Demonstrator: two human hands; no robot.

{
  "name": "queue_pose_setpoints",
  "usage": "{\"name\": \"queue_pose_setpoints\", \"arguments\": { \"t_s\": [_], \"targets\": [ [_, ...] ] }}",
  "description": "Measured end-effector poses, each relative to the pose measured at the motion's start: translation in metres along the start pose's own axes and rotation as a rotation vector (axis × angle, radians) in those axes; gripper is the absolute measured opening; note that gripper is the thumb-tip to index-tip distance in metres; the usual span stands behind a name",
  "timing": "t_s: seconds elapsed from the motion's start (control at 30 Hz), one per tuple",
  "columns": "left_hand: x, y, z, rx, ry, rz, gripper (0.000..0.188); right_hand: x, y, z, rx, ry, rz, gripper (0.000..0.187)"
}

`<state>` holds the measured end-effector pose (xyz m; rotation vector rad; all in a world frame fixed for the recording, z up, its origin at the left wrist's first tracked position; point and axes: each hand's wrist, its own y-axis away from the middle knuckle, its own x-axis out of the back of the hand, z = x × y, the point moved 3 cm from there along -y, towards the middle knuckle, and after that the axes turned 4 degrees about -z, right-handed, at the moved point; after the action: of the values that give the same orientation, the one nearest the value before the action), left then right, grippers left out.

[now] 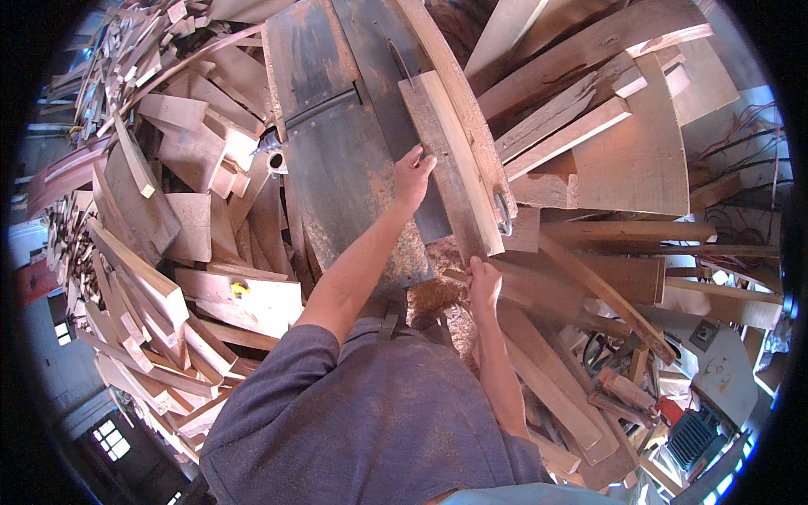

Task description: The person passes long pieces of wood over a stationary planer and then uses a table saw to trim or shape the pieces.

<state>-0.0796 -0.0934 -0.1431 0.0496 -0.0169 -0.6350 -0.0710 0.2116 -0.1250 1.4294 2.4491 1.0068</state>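
Note:
A thick wooden board point(446, 160) lies lengthwise on a dark metal saw table point(332, 160). Its far end is at the saw blade point(398, 59), which stands up through the table's slot. Along the board's right side runs a long wooden fence point(461, 93), with a metal clamp point(505, 215) at its near end. My left hand point(412, 178) grips the board's left edge about midway, thumb and fingers closed on it. At the near end, my right hand point(485, 284) is closed on the board's corner; its fingertips are partly hidden.
Sawdust point(439, 296) lies below the table's near edge. Stacked planks point(581, 269) crowd the right side, and piled offcuts point(185, 151) fill the left. A finned motor point(697, 439) sits at the lower right, and loose cables point(749, 151) hang at the far right.

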Motion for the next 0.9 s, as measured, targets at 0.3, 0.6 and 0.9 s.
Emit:
{"name": "queue_pose_setpoints", "arguments": {
  "t_s": [0.3,0.6,0.9],
  "targets": [
    [-0.004,-0.006,0.021,0.018,0.046,-0.02,0.019,-0.004,-0.001,-0.015,-0.025,-0.041,0.004,0.045],
    [0.003,-0.015,0.017,-0.017,0.008,0.01,0.017,-0.01,-0.002,-0.03,-0.096,-0.113,-0.04,0.042],
    [0.011,-0.024,0.02,0.108,-0.011,-0.016,0.043,-0.017,-0.016,-0.028,-0.107,-0.06,-0.03,0.044]
  ]
}}
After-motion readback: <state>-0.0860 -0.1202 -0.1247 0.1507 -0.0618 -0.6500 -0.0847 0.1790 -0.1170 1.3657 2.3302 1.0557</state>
